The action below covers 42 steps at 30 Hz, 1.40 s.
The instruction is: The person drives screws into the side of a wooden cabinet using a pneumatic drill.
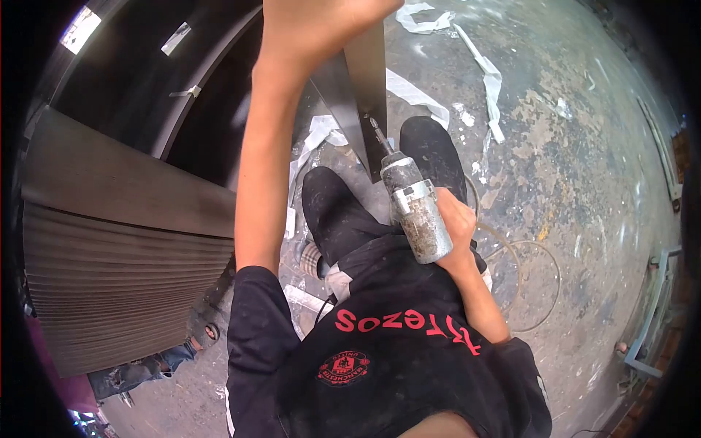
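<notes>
My right hand (458,219) is closed around the grip of a worn silver power driver (420,212). The driver's bit points up and away, its tip at or close to the face of a dark narrow board (366,73) between my knees; whether they touch is unclear. My left hand (321,25) is stretched forward over the board's far part, at the top edge of the view. Its fingers are cut off by the frame, so what they hold or touch is hidden.
Large dark panels (139,168) and a ribbed brown panel (109,285) stand at the left. A person's leg in torn jeans (146,372) shows below them. White wrapping strips (491,84) and a thin hose (558,281) lie on the stained floor. Metal frames (646,350) line the right.
</notes>
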Motion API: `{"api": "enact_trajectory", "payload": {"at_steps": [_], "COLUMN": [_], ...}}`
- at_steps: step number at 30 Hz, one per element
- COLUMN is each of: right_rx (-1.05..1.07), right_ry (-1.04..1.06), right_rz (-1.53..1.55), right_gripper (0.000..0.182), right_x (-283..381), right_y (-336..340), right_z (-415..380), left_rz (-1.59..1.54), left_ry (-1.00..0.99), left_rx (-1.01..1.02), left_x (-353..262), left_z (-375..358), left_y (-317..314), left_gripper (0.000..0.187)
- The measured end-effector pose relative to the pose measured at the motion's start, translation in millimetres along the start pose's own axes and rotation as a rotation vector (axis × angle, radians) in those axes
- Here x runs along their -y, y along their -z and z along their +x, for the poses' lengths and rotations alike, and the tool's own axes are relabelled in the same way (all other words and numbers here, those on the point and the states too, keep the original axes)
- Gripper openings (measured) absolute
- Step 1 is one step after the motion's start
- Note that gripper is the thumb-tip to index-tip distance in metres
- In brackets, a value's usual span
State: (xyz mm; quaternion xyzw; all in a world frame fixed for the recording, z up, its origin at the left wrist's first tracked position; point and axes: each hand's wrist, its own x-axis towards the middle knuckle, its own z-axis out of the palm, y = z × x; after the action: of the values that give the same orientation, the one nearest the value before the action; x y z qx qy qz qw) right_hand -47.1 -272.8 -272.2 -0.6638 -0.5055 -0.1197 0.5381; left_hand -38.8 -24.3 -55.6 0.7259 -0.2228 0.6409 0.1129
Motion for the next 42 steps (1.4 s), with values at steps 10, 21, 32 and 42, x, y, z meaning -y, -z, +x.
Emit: {"api": "enact_trajectory", "payload": {"at_steps": [10, 21, 32, 42], "right_rx": [0.003, -0.001, 0.066, 0.047], "right_ry": [0.048, 0.041, -0.075, -0.118], "right_rz": [-0.021, -0.008, 0.042, 0.123], "right_gripper": [0.029, 0.029, 0.028, 0.031], "right_x": [-11, -8, 5, 14], "right_y": [-8, -5, 4, 8], "right_z": [-1, 2, 8, 13], "left_rz": [0.243, 0.248, 0.076, 0.142], "left_ry": [0.138, 0.214, 0.256, 0.116], "left_rx": [-0.031, -0.108, -0.127, -0.103], "left_x": [-9, -17, -24, -4], "left_z": [-20, -22, -15, -21], "left_y": [-10, -19, -21, -20], "left_gripper": [0.117, 0.113, 0.113, 0.112]}}
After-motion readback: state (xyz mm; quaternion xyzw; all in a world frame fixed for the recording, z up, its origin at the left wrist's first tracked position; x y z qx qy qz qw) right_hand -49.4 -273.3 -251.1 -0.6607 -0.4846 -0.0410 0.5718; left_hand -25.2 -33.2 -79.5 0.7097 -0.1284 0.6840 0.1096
